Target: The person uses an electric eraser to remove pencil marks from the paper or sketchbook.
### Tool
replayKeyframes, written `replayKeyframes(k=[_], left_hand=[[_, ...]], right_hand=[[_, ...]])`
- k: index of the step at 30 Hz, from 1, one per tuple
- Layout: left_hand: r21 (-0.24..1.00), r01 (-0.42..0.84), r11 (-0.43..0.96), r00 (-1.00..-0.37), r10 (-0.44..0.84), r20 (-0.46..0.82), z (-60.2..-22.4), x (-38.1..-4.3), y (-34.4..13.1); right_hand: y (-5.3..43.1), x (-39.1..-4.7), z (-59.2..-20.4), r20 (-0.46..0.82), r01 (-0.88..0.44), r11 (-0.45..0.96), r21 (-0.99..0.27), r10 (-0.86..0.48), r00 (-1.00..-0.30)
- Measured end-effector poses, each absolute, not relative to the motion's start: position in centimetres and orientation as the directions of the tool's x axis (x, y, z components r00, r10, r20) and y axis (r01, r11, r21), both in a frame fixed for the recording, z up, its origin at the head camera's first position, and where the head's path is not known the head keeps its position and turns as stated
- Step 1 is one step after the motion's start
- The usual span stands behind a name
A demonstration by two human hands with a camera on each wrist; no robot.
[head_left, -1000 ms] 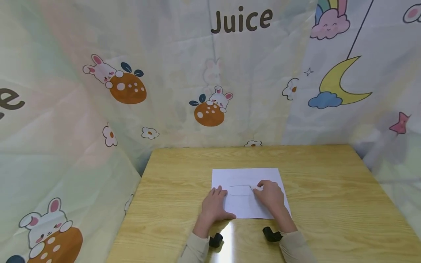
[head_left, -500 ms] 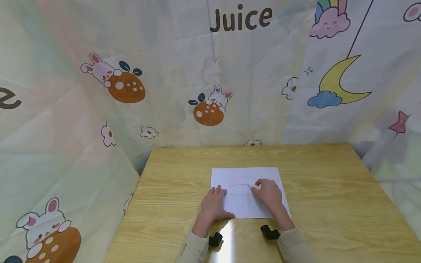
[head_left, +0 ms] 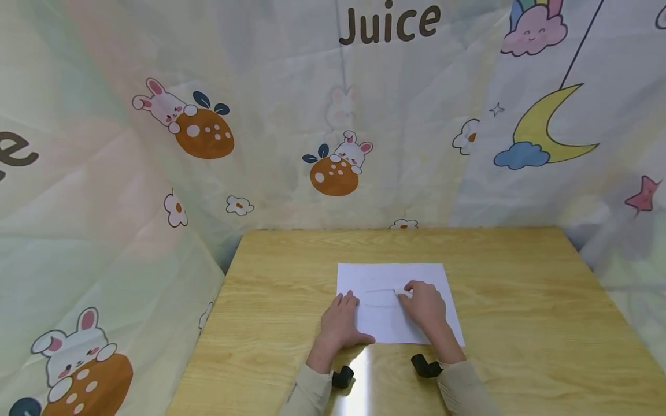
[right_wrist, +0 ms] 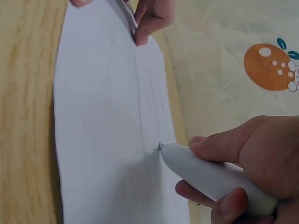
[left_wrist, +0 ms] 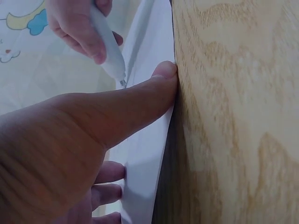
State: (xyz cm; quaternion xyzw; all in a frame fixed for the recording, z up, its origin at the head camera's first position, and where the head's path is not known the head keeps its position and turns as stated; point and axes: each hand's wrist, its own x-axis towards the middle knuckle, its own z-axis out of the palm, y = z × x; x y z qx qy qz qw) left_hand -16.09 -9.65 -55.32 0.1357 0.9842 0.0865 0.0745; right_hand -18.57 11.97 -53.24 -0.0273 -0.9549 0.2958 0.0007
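A sheet of white paper [head_left: 385, 332] lies on the wooden table, with two thin, roughly parallel lines across its middle. On its left part rests my left hand [head_left: 340, 320], fingers spread, the thumb on the near edge in the left wrist view. My right hand [head_left: 426, 306] pinches a thick white pen-shaped tool [right_wrist: 205, 175] with a small metal tip. That tip meets the paper at the end of the farther, darker line. In the left wrist view the tool [left_wrist: 106, 44] slants down toward the sheet behind my left thumb.
Black wrist-worn pieces [head_left: 342, 377] show at both sleeves, near the table's front. Behind the table [head_left: 531, 300] and to its sides hang printed fabric sheets [head_left: 406, 127] with rabbits, flowers and a moon.
My right hand has slid the tool's tip slightly left along the farther line. The left hand keeps its place on the paper. The head view has shifted a little.
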Motion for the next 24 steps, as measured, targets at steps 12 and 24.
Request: replayKeyframes(k=[12,24], left_hand=[[0.154,0.271,0.950,-0.950,0.290,-0.119,-55.15,-16.07,-9.22],[0.165,0.269,0.949,-0.951,0.289,-0.110,-54.72,-15.99,-9.24]], right_hand=[[12.21,-18.22,-52.84,-0.041,0.083,0.834,-0.546,0.073,-0.996],[12.01,-18.14,-52.99,-0.011,0.074,0.834,-0.547,0.081,-0.997]])
